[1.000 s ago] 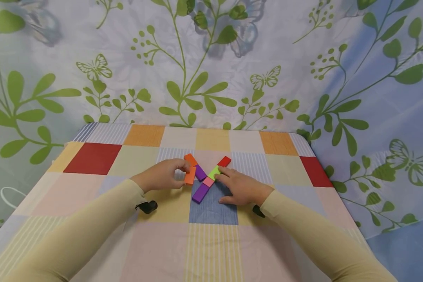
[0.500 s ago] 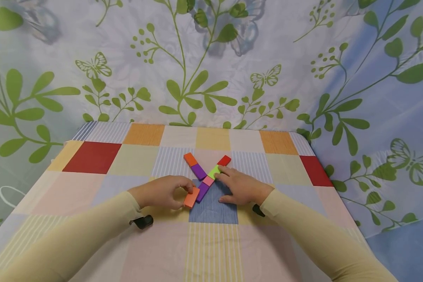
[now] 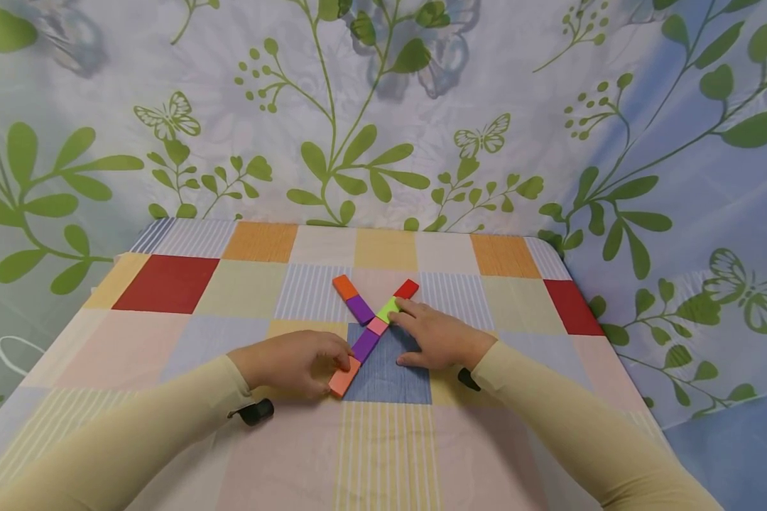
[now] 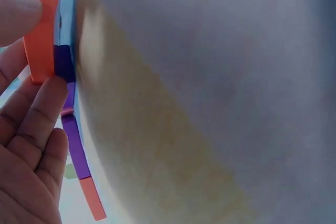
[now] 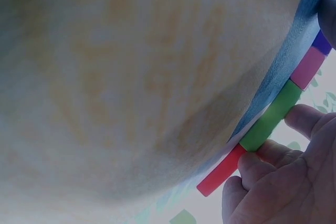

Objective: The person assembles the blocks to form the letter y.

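In the head view, my left hand (image 3: 297, 360) pinches an orange block (image 3: 344, 378) by its ends between thumb and fingers. That block lies at the lower end of a slanting row, against a purple block (image 3: 366, 345). Further up the row come a small pink block (image 3: 377, 326), a lime-green block (image 3: 386, 309) and a red block (image 3: 407, 289). My right hand (image 3: 444, 338) rests its fingertips on the green block, fingers extended. The right wrist view shows those fingertips against the green block (image 5: 272, 116) and close to the red block (image 5: 222, 171).
A second purple block (image 3: 361, 311) and another orange block (image 3: 344, 287) form a branch slanting up to the left from the pink block. The table (image 3: 486, 440) wears a patchwork cloth. A leaf-patterned curtain (image 3: 230, 106) hangs behind it.
My left hand has brought the orange block down toward me, from beside the upper-left branch to the row's lower end, turning it in line. The right hand has stayed in place.
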Demonstrator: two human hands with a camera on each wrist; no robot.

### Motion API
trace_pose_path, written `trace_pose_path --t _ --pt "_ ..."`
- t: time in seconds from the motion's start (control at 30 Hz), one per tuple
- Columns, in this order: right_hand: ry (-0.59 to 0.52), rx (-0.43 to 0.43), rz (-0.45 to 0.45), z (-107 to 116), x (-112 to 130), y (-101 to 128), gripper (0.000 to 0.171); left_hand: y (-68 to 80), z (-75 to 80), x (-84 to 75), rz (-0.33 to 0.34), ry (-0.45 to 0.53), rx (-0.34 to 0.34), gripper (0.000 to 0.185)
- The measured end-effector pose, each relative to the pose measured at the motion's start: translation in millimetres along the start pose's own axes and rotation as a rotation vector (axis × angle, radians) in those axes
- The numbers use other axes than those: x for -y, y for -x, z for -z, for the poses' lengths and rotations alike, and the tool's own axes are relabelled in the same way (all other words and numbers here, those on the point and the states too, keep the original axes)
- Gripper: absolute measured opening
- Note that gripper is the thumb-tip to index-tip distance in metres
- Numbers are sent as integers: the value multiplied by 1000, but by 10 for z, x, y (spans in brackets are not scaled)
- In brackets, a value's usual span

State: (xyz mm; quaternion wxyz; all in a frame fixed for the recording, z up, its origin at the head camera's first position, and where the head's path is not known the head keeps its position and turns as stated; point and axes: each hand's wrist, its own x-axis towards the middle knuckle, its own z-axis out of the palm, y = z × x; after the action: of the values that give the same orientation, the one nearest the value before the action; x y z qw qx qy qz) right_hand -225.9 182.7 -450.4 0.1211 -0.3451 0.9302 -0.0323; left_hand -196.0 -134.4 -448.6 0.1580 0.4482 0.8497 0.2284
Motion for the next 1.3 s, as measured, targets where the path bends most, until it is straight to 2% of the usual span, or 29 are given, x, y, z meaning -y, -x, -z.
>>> trace_pose_path --t 0.23,0.43,0.67,1.3 --pt "-2 1 -1 -4 -6 -2 87 -6 -10 3 6 -35 20 31" --pt "-3 1 -5 -10 -8 -4 87 -1 -15 1 -8 -61 7 28" --pt "1 -3 -4 -11 -10 -2 87 4 -13 -13 23 -57 3 27" --pt "-1 9 -12 -17 -12 -20 87 -22 0 1 42 -62 18 33"
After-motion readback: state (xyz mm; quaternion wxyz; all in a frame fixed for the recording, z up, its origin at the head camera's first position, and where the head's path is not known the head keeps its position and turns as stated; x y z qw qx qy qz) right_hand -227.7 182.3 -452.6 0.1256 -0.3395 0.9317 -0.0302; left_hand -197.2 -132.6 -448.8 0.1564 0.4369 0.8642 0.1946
